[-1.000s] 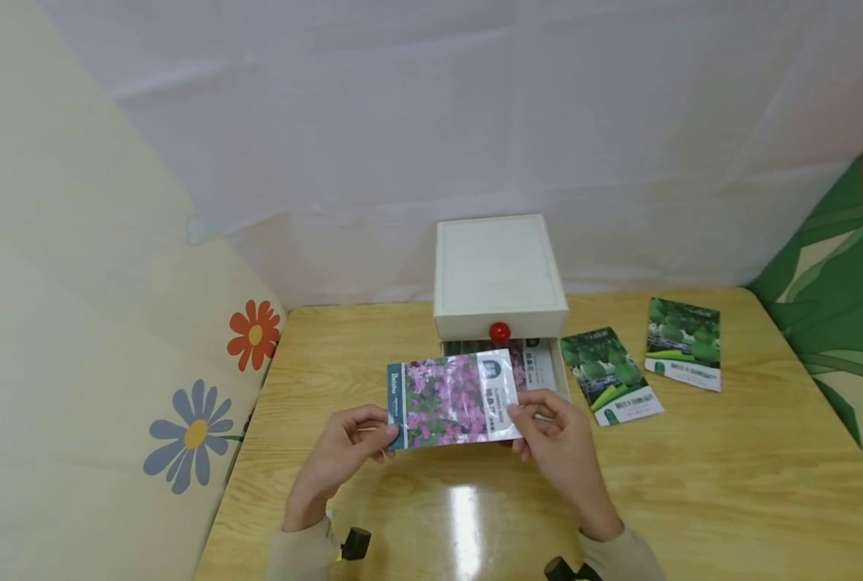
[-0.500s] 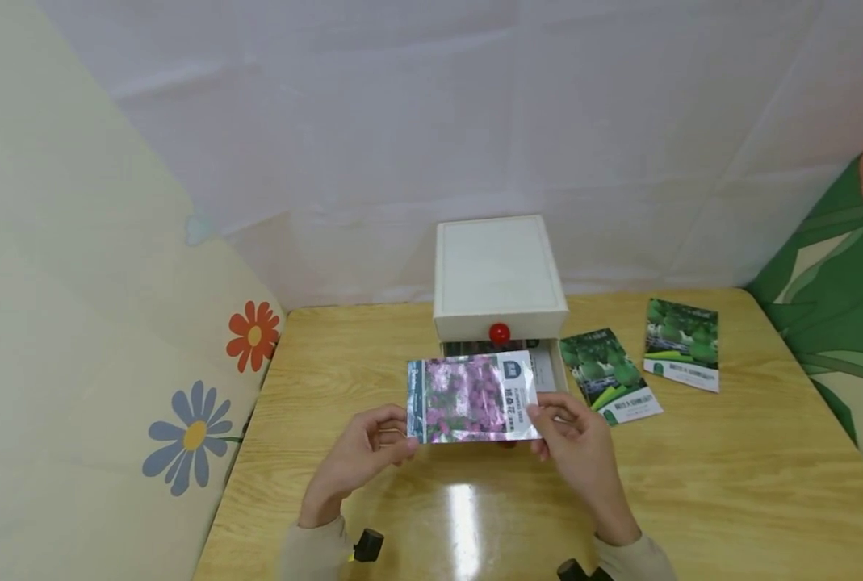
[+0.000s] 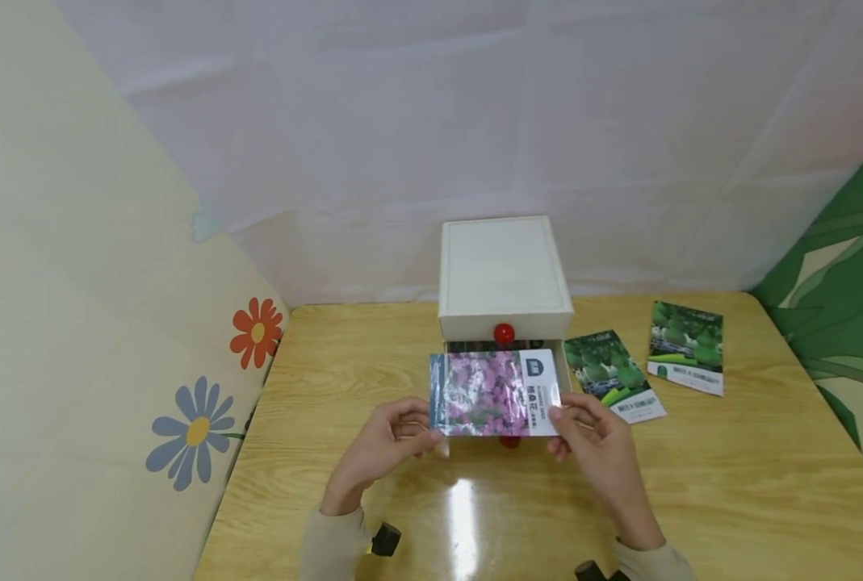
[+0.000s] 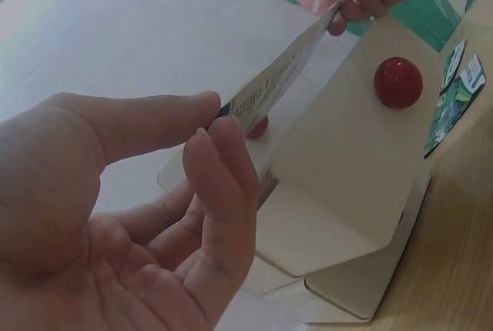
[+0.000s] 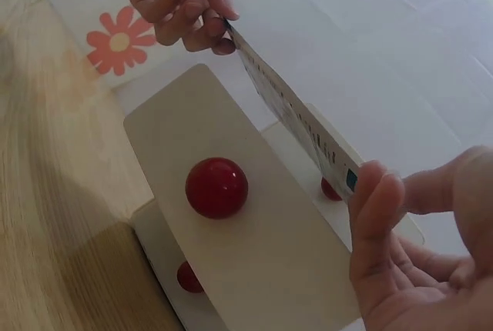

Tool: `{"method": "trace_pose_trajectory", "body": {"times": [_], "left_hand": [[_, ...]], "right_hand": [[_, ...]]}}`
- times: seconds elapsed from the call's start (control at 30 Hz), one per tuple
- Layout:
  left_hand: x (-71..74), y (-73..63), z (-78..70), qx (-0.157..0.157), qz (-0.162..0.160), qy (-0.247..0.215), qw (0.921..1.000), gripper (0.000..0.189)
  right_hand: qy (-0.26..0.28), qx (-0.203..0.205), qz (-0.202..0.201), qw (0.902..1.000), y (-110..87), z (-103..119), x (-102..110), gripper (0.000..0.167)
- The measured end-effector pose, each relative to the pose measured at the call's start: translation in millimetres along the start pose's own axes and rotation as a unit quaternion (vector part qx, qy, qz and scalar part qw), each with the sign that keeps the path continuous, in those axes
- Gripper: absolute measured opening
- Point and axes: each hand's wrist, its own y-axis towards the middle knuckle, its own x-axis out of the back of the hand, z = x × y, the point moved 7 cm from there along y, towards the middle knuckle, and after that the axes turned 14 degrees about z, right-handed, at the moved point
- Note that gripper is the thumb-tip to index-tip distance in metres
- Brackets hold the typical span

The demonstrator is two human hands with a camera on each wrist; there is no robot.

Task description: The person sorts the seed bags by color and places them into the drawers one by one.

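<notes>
A seed packet with pink flowers (image 3: 485,394) is held flat, lengthwise, between both hands. My left hand (image 3: 387,444) pinches its blue end between thumb and fingers. The white end is pinched by my right hand (image 3: 596,440). Below and behind the packet, a white drawer (image 5: 277,262) with a red knob (image 5: 216,188) is pulled out of a small white cabinet (image 3: 504,270). In the head view the packet covers most of the drawer's opening; a dark strip of its contents shows at the back.
Two green seed packets lie right of the cabinet: one tilted packet (image 3: 613,375) close beside it, another packet (image 3: 685,347) farther right. A wooden table (image 3: 358,355) bears everything. White cloth (image 3: 373,145) hangs behind, with flower-printed panels at both sides.
The pink-flower packet has moved rightward with both hands and now lies more level, over the pulled-out drawer. The cabinet and the green packets have stayed put.
</notes>
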Motion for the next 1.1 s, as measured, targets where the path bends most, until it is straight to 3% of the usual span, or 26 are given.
{"method": "trace_pose_trajectory", "body": {"times": [0.23, 0.43, 0.7, 0.87, 1.1], "left_hand": [[-7.4, 8.2, 2.9, 0.021, -0.004, -0.005, 0.9998, 0.026], [-13.6, 14.0, -0.2, 0.025, 0.008, -0.001, 0.9997, 0.025], [-13.7, 19.0, 0.7, 0.033, 0.001, 0.028, 0.9990, 0.020], [-11.9, 22.7, 0.7, 0.036, -0.001, 0.021, 0.9991, 0.021], [-3.6, 26.0, 0.6, 0.041, -0.023, 0.048, 0.9977, 0.021]], "right_hand": [[-0.014, 0.017, 0.032, 0.9993, -4.5, -1, 6, 0.038], [-0.009, 0.011, 0.003, 0.9999, -6.1, -4, 14, 0.035], [0.011, -0.005, -0.029, 0.9995, -3.9, -6, 22, 0.036], [0.000, -0.019, -0.017, 0.9997, 0.0, -5, 24, 0.039], [-0.030, -0.025, 0.017, 0.9991, 5.8, -1, 26, 0.040]]}}
